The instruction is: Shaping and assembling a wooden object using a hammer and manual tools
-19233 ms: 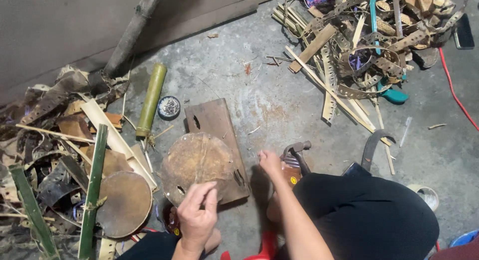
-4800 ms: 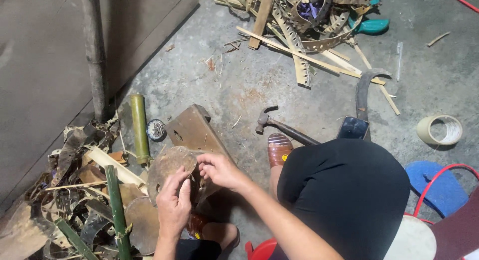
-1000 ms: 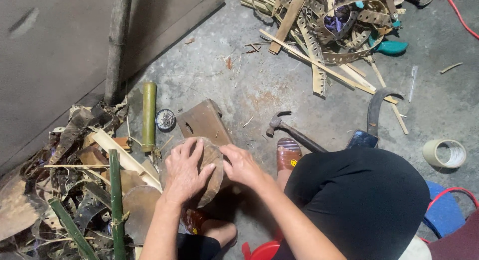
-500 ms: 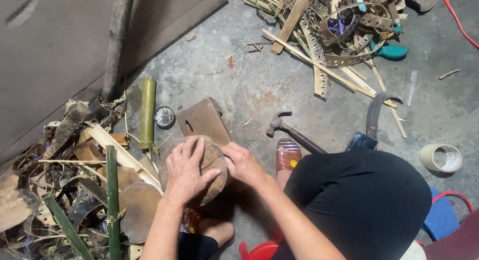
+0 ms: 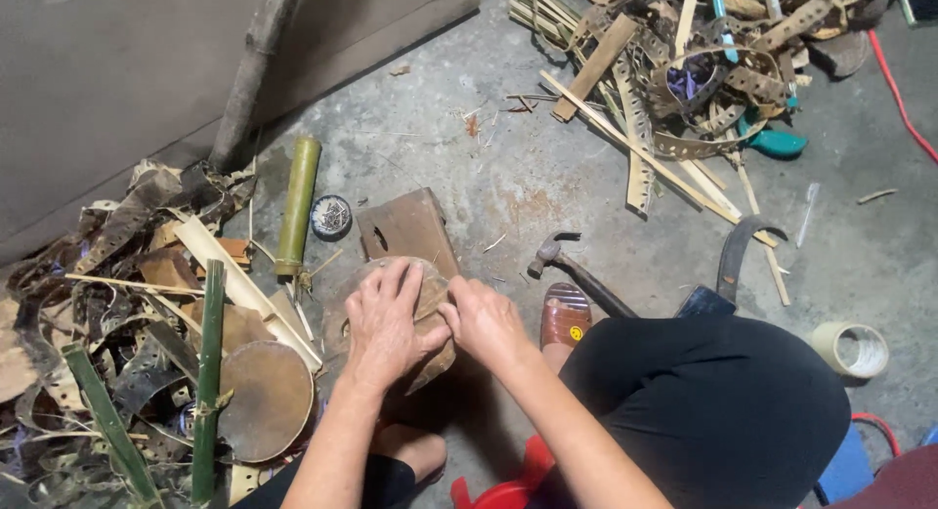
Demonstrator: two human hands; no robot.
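Round woven disc (image 5: 427, 296) is being pressed flat on a wooden board (image 5: 405, 226) laid on the concrete floor (image 5: 508, 167).
Left hand (image 5: 386, 323) is being spread palm-down over the disc, fingers splayed, apparently to pin it; right hand (image 5: 484, 318) is being curled at its right edge, fingertips pinching the rim. Hammer (image 5: 576, 270) and a tin of nails (image 5: 331, 216) are being kept near.

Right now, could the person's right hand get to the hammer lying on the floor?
Probably yes: the right hand rests on the round wooden piece, and the hammer lies just beside it on bare concrete, with nothing between.
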